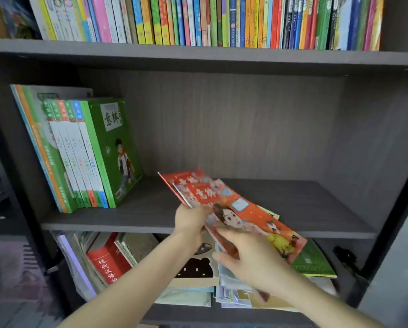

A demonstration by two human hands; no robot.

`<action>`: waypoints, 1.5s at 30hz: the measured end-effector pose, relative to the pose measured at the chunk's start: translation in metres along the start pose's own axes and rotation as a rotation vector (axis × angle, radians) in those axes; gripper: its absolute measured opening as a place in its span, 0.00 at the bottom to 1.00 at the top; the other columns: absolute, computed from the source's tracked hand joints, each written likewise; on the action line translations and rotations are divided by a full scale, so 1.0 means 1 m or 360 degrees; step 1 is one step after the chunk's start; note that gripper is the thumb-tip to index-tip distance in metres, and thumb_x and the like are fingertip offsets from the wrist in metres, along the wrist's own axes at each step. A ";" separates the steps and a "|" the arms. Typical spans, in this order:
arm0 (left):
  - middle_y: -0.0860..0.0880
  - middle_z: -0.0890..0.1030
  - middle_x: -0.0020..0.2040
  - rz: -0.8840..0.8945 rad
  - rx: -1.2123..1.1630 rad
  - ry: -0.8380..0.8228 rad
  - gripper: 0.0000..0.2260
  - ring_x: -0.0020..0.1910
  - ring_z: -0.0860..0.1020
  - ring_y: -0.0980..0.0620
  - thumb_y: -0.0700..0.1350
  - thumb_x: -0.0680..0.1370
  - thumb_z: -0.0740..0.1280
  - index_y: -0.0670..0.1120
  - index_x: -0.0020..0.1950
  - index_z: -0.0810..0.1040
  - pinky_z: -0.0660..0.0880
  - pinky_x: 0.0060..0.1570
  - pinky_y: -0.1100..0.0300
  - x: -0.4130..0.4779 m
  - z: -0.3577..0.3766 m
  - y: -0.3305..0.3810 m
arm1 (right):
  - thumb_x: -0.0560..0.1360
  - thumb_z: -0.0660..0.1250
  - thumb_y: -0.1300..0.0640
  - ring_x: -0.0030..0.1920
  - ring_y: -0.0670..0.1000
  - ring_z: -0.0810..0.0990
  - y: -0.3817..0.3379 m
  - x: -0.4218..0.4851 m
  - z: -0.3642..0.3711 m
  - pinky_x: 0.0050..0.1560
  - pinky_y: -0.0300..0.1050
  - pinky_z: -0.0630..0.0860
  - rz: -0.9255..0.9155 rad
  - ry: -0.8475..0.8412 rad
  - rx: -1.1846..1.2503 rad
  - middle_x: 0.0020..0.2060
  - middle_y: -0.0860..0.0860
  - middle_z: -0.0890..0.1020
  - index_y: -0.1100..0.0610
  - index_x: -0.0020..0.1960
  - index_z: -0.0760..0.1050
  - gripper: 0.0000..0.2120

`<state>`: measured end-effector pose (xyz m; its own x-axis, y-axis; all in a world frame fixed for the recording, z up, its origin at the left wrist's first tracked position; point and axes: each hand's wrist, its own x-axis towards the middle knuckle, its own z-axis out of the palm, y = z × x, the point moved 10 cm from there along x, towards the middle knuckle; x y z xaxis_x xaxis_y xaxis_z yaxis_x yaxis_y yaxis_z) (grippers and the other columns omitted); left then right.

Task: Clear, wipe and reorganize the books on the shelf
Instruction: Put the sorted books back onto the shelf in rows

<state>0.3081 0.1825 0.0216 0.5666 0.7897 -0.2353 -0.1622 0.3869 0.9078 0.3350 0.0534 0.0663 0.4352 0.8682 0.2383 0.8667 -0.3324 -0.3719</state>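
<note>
- While you've got both hands on the red magazines point(224, 197), the bundle sits to the right of the standing green books point(96, 150). It's apart from them, with a bare strip of shelf board point(150, 209) in between.
- Your left hand point(190, 217) is curled onto the bundle's edge on the side facing the green books. Your right hand point(255, 256) wraps the end farthest from them. Neither one is loose.
- The bundle is fanned a bit and lying low and tilted, not upright. Its long axis runs diagonally, with one end pointing back into the shelf and the other hanging out past the shelf front, further from the green books.
- What matters here, I reckon, is that the green books stand on end, spines out. You'd need to swing the bundle upright before sliding it toward them. Your left hand is nearer, so it probably leads.
- Watch that fanning, since loose copies could slip as you tilt.
</note>
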 end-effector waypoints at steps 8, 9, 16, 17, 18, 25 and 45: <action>0.49 0.85 0.47 0.0905 0.0550 -0.0438 0.07 0.46 0.84 0.49 0.43 0.76 0.68 0.43 0.52 0.81 0.81 0.46 0.53 -0.038 -0.008 0.117 | 0.69 0.76 0.50 0.58 0.39 0.71 0.058 0.030 -0.092 0.56 0.44 0.70 0.0223 0.0734 0.0763 0.55 0.35 0.71 0.43 0.70 0.58 0.37; 0.49 0.85 0.47 0.0949 0.0488 -0.0433 0.07 0.45 0.84 0.50 0.43 0.76 0.68 0.42 0.52 0.81 0.81 0.46 0.53 -0.041 -0.007 0.128 | 0.69 0.76 0.52 0.57 0.40 0.74 0.058 0.037 -0.096 0.56 0.46 0.73 0.0214 0.0752 0.0941 0.56 0.36 0.73 0.44 0.72 0.56 0.39; 0.52 0.85 0.45 0.1219 0.0162 -0.0087 0.07 0.43 0.84 0.54 0.48 0.75 0.69 0.48 0.51 0.80 0.80 0.37 0.60 -0.035 -0.013 0.195 | 0.77 0.67 0.56 0.49 0.44 0.82 0.012 0.096 -0.122 0.48 0.41 0.79 -0.0033 0.0682 0.1526 0.50 0.43 0.82 0.46 0.53 0.74 0.07; 0.52 0.85 0.45 0.1186 0.0154 -0.0077 0.07 0.43 0.84 0.53 0.49 0.76 0.69 0.48 0.52 0.80 0.80 0.38 0.60 -0.029 -0.012 0.196 | 0.78 0.66 0.56 0.49 0.44 0.82 0.013 0.104 -0.119 0.48 0.41 0.78 -0.0034 0.0680 0.1557 0.50 0.43 0.82 0.46 0.53 0.74 0.07; 0.52 0.85 0.45 0.1145 0.0163 -0.0075 0.08 0.44 0.84 0.52 0.49 0.76 0.69 0.48 0.52 0.80 0.80 0.39 0.58 -0.022 -0.011 0.194 | 0.78 0.66 0.57 0.49 0.44 0.82 0.016 0.111 -0.113 0.48 0.41 0.79 -0.0015 0.0662 0.1595 0.50 0.44 0.82 0.46 0.52 0.74 0.07; 0.50 0.85 0.48 0.0937 0.0294 -0.0068 0.13 0.45 0.84 0.51 0.53 0.75 0.68 0.46 0.54 0.79 0.81 0.47 0.52 0.014 -0.015 0.162 | 0.78 0.66 0.55 0.48 0.42 0.83 0.055 0.131 -0.042 0.41 0.34 0.77 0.0189 0.0468 0.1766 0.51 0.45 0.82 0.49 0.55 0.75 0.07; 0.50 0.84 0.46 0.1109 0.0733 0.0155 0.06 0.46 0.82 0.53 0.53 0.78 0.65 0.52 0.47 0.77 0.80 0.48 0.56 0.032 -0.038 0.129 | 0.74 0.60 0.34 0.77 0.57 0.55 -0.036 0.132 0.071 0.71 0.52 0.65 -0.0026 0.0373 0.0188 0.77 0.58 0.54 0.56 0.78 0.42 0.45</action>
<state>0.2743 0.2759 0.1179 0.3834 0.8216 0.4219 -0.0910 -0.4209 0.9025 0.3442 0.2060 0.0474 0.4777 0.7594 0.4417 0.8457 -0.2613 -0.4653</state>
